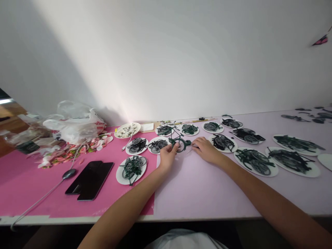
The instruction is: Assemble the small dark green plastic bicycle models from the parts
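Note:
My left hand (168, 157) pinches a small dark green model bicycle (181, 145) by one wheel, holding it upright above the table. Just to its right, my right hand (204, 148) has its fingers closed near the bicycle's other end. A thin, pale sliver shows at those fingertips, too small to name. Close behind the bicycle are white plates with green and black bicycle parts, among them one plate (199, 131) at the back. Another plate of green parts and wheels (117, 174) lies to the left of my left hand.
More plates of parts, including a large one (275, 172), line the right side. On the left lie a black tablet and phone (97, 180), a mouse-like device (69, 173) with a cable, pink-and-green pieces (70, 155) and plastic bags (75, 121). A wall (181, 62) stands behind.

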### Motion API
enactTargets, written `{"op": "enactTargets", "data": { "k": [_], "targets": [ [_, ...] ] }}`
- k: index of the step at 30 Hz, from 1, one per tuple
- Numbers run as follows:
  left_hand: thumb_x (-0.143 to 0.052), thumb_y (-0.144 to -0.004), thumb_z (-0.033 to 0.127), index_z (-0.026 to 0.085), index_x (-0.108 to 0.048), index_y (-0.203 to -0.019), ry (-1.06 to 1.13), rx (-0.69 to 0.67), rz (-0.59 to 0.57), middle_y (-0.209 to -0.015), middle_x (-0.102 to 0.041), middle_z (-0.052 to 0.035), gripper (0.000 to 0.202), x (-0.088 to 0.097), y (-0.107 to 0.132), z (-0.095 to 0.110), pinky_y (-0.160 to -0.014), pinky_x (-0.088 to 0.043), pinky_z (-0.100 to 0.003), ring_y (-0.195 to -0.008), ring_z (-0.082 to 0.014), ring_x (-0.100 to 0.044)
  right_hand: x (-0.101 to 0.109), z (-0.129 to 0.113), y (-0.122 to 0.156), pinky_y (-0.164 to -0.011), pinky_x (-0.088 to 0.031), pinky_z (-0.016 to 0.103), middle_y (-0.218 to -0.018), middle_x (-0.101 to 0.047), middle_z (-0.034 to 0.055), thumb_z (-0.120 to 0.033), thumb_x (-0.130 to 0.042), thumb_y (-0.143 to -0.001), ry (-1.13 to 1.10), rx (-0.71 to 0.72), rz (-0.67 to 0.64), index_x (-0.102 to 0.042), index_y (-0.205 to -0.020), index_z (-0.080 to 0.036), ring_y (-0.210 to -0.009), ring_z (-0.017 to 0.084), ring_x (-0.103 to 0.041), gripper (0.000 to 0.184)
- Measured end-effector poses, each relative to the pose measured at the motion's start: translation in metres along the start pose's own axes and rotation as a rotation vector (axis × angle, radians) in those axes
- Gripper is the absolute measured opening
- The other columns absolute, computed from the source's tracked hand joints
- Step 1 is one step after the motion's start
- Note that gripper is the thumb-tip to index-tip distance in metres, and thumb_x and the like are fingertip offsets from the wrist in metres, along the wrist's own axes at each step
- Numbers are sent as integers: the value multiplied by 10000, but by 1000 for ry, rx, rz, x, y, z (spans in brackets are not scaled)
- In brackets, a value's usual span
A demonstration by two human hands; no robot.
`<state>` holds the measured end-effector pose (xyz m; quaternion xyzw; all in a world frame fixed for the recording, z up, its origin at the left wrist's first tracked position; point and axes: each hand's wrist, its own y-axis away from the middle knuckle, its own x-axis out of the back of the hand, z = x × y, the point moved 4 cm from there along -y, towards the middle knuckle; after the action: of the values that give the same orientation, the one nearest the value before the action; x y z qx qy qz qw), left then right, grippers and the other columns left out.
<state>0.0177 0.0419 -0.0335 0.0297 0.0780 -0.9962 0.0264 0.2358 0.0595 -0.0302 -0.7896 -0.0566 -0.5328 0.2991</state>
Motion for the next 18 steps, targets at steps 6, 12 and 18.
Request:
{"op": "enactTargets", "data": {
  "k": [6, 12, 18],
  "targets": [
    [-796, -712, 647, 146, -666, -683, -1, -1, 5, -627, -614, -28, 518, -2, 1, 1, -651, -447, -276, -678, -164, -557, -10, -6, 2, -1000, -454, 442, -1204, -680, 123, -372, -560, -999, -18, -57, -21, -682, -1109, -200, -1230, 287, -551, 238],
    [-802, -705, 655, 147, -669, -688, -7, 7, -4, -618, -610, -27, 525, -3, 3, -1, -622, -438, -273, -654, -159, -543, -11, -10, 1, -1001, -461, 448, -1174, -702, 125, -375, -540, -1014, -2, -34, -12, -714, -1116, -192, -1204, 290, -560, 272],
    [-802, -694, 675, 155, -655, -660, 5, 5, -6, -579, -570, -12, 542, -5, 3, -5, -613, -420, -273, -637, -155, -521, -11, -8, 2, -1026, -450, 490, -1186, -715, 130, -361, -577, -987, 48, -66, 20, -733, -1112, -213, -1286, 321, -519, 249]
  ]
}}
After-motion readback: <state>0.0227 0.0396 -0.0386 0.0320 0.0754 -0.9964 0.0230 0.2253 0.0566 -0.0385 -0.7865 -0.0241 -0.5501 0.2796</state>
